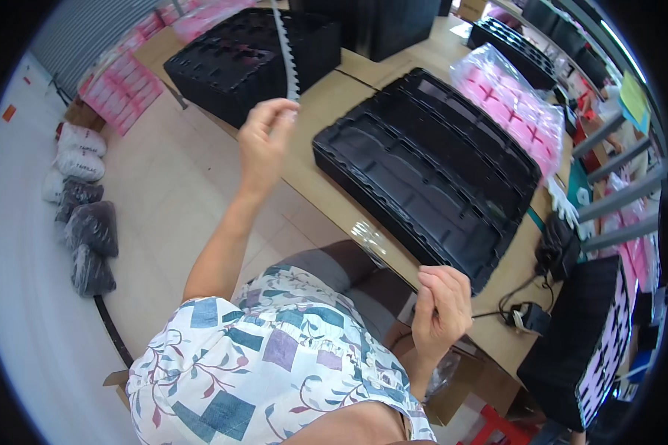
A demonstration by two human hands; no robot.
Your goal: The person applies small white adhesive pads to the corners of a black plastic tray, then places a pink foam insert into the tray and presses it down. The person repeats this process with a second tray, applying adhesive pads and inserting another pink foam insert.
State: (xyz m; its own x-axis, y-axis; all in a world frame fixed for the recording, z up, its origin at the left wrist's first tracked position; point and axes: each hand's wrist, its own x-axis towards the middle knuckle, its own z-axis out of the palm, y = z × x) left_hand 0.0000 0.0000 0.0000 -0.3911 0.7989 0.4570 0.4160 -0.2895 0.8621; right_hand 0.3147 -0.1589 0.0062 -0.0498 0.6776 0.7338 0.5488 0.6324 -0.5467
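Apparently mid-handling, the left hand (263, 144) pinches a toothed pale strip (285, 52); the next move calls for a steady grip. Right fingers (447, 280) curl near the tabletop's (323, 107) near edge, their closure unclear.

We've pale tiled flr (171, 193), white wall (22, 222) at L, ribbed grey panel (85, 41) far L, tan counter (315, 111), grey bars (620, 160) R.

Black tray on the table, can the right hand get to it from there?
Probably yes: the right hand is right by the near edge of the black tray, and nothing seems to stand between them.
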